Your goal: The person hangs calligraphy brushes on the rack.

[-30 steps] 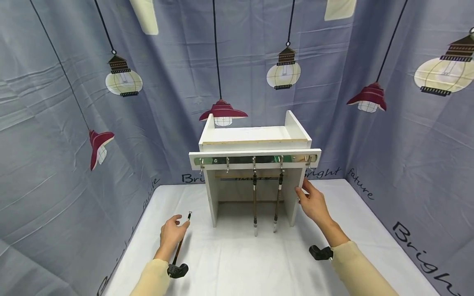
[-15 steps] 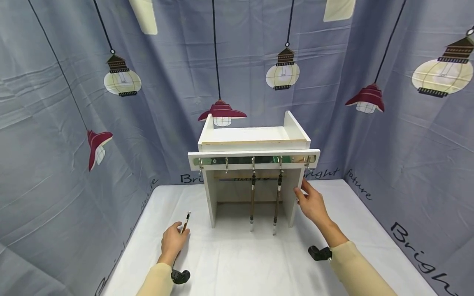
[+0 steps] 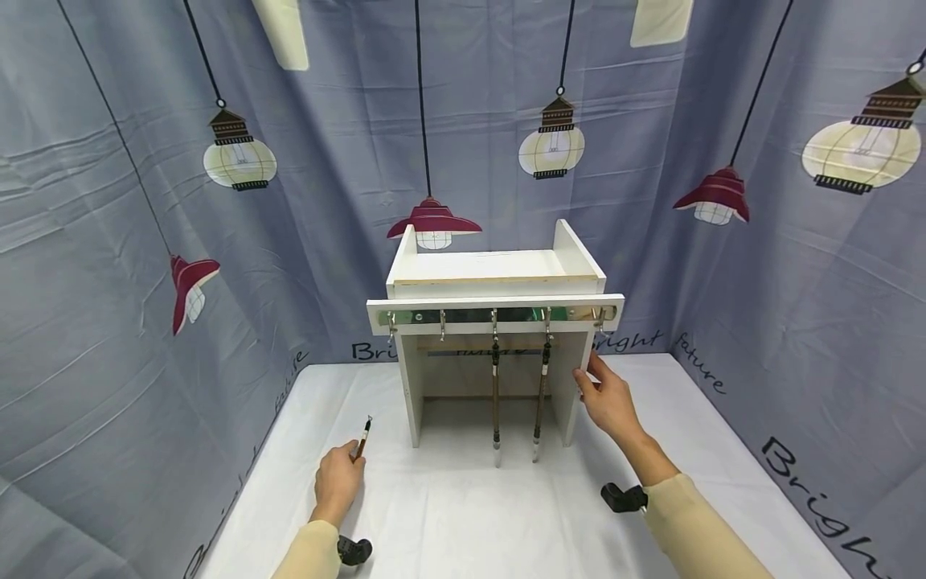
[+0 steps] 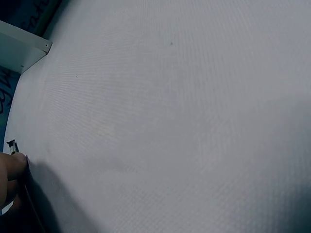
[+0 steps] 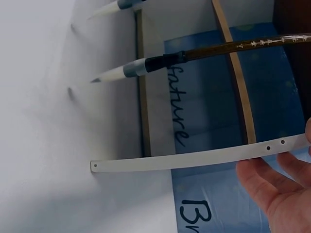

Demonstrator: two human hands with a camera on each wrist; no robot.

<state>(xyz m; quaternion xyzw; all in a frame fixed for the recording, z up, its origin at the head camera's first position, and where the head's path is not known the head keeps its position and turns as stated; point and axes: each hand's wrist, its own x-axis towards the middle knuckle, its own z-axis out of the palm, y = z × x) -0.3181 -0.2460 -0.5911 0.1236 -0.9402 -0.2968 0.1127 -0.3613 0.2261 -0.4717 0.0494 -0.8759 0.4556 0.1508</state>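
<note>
Head view: the held brush [image 3: 363,441] is pinched near its loop end by the L hand [image 3: 338,481], thumb vs. fingers, over the L side of the white table [image 3: 448,515], in front & to the L of the white rack [image 3: 499,267]. Loop end is left poking out past the fingers, prob. so it's kept free; lower shaft is hidden by the hand, so whether the tip is resting on the table can't be told. R side panel of the rack is gripped by the R hand [image 3: 610,402], prob. for steadying, b/c the rack is only stood on the table, no fixing seen. From the rail [image 3: 470,315], the middle brush [image 3: 495,402] & the right brush [image 3: 542,394] are hung on hooks 3 & 4 of five, tips down, prob. so bristles are kept clear. L wrist view: fingertips are seen closed on the held brush at the far L edge, most of the hand cut off; a rack corner is shown upper L. R wrist view: the panel is clasped w/ fingers against its outer face, a bit of thumb seen opp.; hung tips are shown near the table, shadows separate, so contact seems unlikely.
</note>
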